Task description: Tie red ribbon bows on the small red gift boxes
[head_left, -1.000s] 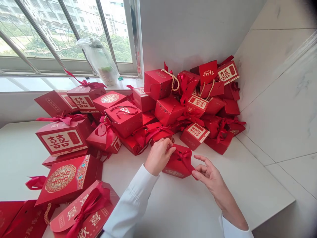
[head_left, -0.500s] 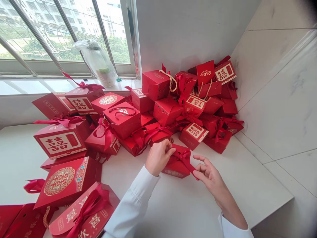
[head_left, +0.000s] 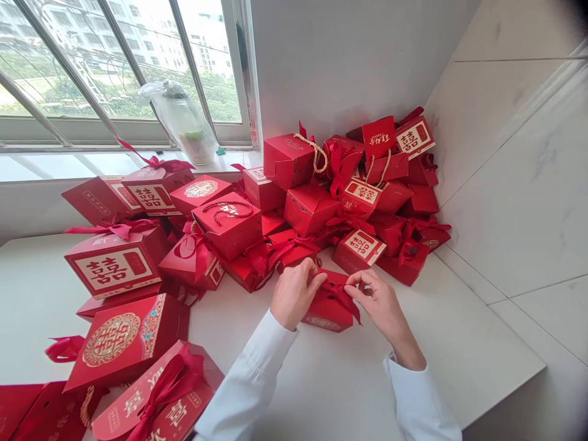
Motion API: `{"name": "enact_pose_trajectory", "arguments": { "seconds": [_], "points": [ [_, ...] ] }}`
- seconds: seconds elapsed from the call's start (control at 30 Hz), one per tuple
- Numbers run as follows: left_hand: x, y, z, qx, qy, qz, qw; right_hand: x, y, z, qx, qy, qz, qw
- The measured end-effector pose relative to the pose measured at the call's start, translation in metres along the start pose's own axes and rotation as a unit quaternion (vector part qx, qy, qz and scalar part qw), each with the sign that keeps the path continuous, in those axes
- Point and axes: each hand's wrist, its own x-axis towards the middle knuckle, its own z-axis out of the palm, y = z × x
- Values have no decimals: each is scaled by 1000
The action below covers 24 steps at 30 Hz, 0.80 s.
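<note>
A small red gift box point(head_left: 327, 309) with a red ribbon point(head_left: 342, 295) on top sits on the white counter point(head_left: 331, 380) in front of me. My left hand point(head_left: 294, 293) is closed, pinching the ribbon at the box's top left. My right hand point(head_left: 379, 303) has its fingers pinched on the ribbon at the knot on the right. Both arms wear white sleeves.
A large heap of red gift boxes point(head_left: 358, 190) with ribbons and gold rope handles fills the back corner. Bigger red boxes point(head_left: 114, 263) lie at the left and near left. A plastic bag point(head_left: 186, 125) stands on the windowsill. A marble wall point(head_left: 514, 184) rises on the right.
My right hand has moved up and left from the ribbon's loose end to the knot on the box, and its fingers have closed. The left hand has stayed on the ribbon.
</note>
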Motion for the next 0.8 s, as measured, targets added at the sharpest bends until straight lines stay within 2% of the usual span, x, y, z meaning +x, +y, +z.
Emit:
{"name": "enact_pose_trajectory", "arguments": {
  "seconds": [0.1,0.27,0.43,0.8],
  "points": [
    [-1,0,-1,-7,2,2,1000,-1,-2,0,0,12,-13,1000],
    [-3,-3,-10,-47,-76,9,996,-2,-9,-1,-4,5,2,1000],
    [-7,-2,-17,-43,-61,4,997,-2,-13,-1,-1,15,25,1000],
    [-9,4,-10,35,-102,-8,994,-1,-8,5,6,49,43,998]
  ]
}}
